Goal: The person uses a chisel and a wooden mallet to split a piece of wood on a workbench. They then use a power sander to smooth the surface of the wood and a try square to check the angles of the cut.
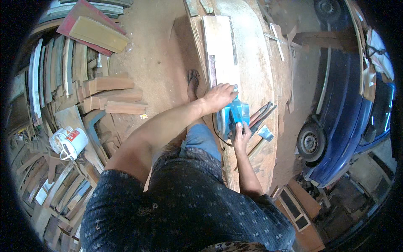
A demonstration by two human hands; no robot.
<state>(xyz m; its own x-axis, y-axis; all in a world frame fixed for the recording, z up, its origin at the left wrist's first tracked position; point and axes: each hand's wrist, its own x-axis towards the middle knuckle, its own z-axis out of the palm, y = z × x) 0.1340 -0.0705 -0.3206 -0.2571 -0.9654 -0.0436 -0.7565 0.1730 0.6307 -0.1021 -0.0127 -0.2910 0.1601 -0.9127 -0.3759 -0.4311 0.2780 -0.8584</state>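
1. Many timber strips (48, 69), too crowded to count, fill the far left side, stacked and scattered over the ground.
2. One white bucket (77, 145) with a red label and a handle stands among them. A pale round shape touches its left side; whether that is a second container I cannot tell. The bucket's contents cannot be made out.
3. One red board (67, 26) lies on the pile farther away, with one yellowish board (98, 35) across it.
4. Three thick wooden blocks (126, 107) lie close together, right of the strips.
5. One sandalled foot (193, 79) rests on the ground just left of the workbench (258, 54).
6. One pale plank (220, 42) lies lengthwise on the workbench, a dark narrow strip (212, 69) along its left edge.
7. One blue power tool (240, 111) sits at the plank's near end, both hands on it. The left hand (220, 99) grips its front, fingers curled over; the right hand (240, 135) grasps its rear, thumb on top. One dark cord (221, 141) curves beside it.
8. One red-and-dark hand tool (262, 112) lies just right of the power tool.
9. One blue car (342, 105) stands at right, two wheels (311, 143) visible.
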